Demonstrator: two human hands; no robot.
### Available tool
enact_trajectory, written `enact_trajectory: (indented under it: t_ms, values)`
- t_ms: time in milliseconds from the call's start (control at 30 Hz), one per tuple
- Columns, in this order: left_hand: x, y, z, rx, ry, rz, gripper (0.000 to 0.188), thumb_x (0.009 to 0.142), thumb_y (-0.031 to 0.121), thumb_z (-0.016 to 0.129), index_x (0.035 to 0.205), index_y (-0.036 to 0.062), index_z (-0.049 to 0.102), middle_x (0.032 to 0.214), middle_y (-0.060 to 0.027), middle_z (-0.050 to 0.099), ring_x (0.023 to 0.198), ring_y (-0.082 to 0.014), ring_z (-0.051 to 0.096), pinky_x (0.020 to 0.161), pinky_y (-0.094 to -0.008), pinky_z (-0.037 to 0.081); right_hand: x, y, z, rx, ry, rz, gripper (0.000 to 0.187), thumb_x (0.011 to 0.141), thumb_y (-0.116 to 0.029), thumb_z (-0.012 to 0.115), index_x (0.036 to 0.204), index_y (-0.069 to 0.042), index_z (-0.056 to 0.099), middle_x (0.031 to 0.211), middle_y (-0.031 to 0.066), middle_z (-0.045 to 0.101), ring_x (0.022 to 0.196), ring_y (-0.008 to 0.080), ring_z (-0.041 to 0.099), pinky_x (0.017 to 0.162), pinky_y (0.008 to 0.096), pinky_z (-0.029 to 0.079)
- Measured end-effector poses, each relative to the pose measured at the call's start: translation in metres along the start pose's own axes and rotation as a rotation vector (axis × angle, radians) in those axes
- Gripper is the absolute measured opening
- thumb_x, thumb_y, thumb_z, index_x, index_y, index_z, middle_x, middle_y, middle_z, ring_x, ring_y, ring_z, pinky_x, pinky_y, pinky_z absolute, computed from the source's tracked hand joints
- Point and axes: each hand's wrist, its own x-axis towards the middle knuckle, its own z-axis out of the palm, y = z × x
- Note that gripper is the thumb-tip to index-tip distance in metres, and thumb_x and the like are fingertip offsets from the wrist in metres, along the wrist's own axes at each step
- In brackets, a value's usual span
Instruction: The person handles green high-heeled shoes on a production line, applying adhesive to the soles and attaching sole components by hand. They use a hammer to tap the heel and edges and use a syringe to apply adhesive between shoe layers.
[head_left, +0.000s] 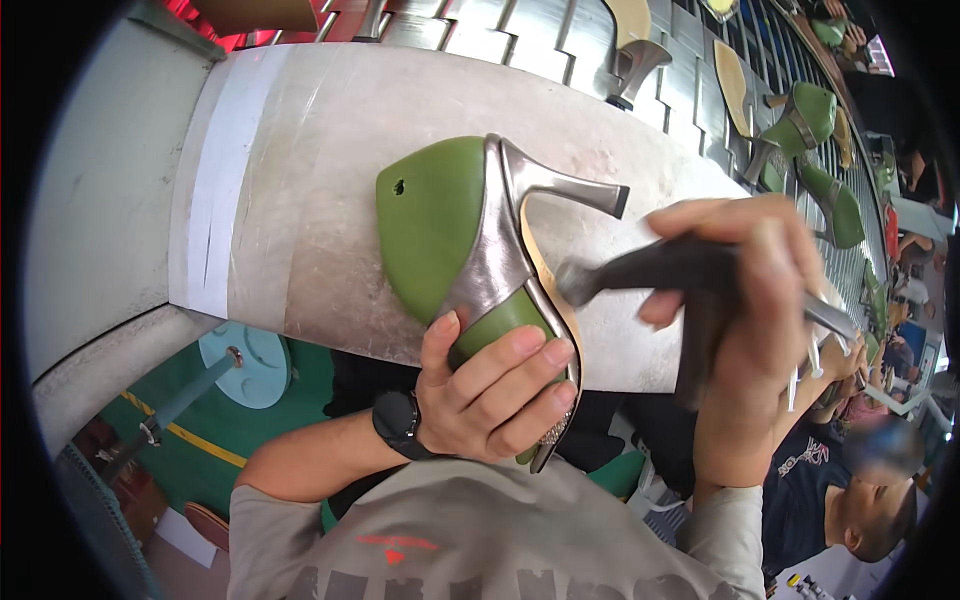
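Note:
A green high-heeled shoe (pixel 432 225) with a metallic grey strap and heel lies on its side across the pale worktop. My left hand (pixel 500 390) is closed around its toe end, fingers over the green upper and the sole edge. A small dark hole shows in the green back part. My right hand (pixel 765 270), smeared by motion, grips a dark hammer (pixel 655 270). The hammer's rounded face is beside the tan sole edge, below the heel; whether they touch I cannot tell.
Beyond the worktop (pixel 340 140) runs a slatted metal conveyor (pixel 530 40) carrying tan soles, a grey heel and several green shoes (pixel 808 115). A grey machine wall (pixel 110 180) stands at left. Below it is a round light-blue stool seat (pixel 262 375). Another person (pixel 850 500) is at lower right.

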Motion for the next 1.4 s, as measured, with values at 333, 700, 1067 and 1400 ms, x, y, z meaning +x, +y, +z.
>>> enact_trajectory:
  t_ms: [333, 700, 1067, 1400]
  values:
    - [0.003, -0.001, -0.003, -0.08, -0.014, 0.034, 0.031, 0.099, 0.016, 0.067, 0.128, 0.0175, 0.055, 0.131, -0.0029, 0.067, 0.129, -0.0241, 0.061, 0.124, -0.0716, 0.024, 0.037, -0.009, 0.012, -0.19, -0.271, -0.027, 0.033, 0.101, -0.028, 0.055, 0.089, 0.002, 0.059, 0.083, 0.0234, 0.073, 0.048, 0.0173, 0.062, 0.042, 0.025, 0.049]
    - [0.009, 0.0, 0.003, -0.012, 0.012, -0.007, 0.029, 0.103, 0.022, 0.065, 0.13, 0.0184, 0.055, 0.132, 0.0011, 0.069, 0.128, -0.0176, 0.064, 0.124, -0.0641, 0.03, 0.001, 0.022, 0.004, 0.212, 0.086, 0.047, 0.026, 0.106, -0.019, 0.055, 0.097, 0.004, 0.062, 0.092, 0.0225, 0.076, 0.055, 0.0158, 0.065, 0.052, 0.0252, 0.054]
    - [0.004, 0.004, 0.0, -0.079, 0.002, 0.007, 0.029, 0.1, 0.021, 0.067, 0.127, 0.0196, 0.055, 0.131, 0.0012, 0.068, 0.127, -0.0185, 0.062, 0.123, -0.0686, 0.027, 0.008, 0.022, 0.018, 0.167, 0.081, -0.041, 0.026, 0.105, -0.021, 0.054, 0.097, 0.004, 0.059, 0.092, 0.0261, 0.074, 0.053, 0.0185, 0.065, 0.05, 0.0262, 0.054]
    - [0.003, -0.003, 0.001, -0.061, 0.007, 0.021, 0.033, 0.099, 0.015, 0.069, 0.129, 0.0169, 0.055, 0.131, -0.0034, 0.068, 0.127, -0.0237, 0.063, 0.123, -0.071, 0.026, 0.041, 0.002, 0.013, -0.053, -0.209, 0.033, 0.03, 0.101, -0.025, 0.055, 0.087, 0.001, 0.06, 0.086, 0.0227, 0.073, 0.047, 0.0158, 0.058, 0.043, 0.0235, 0.047]
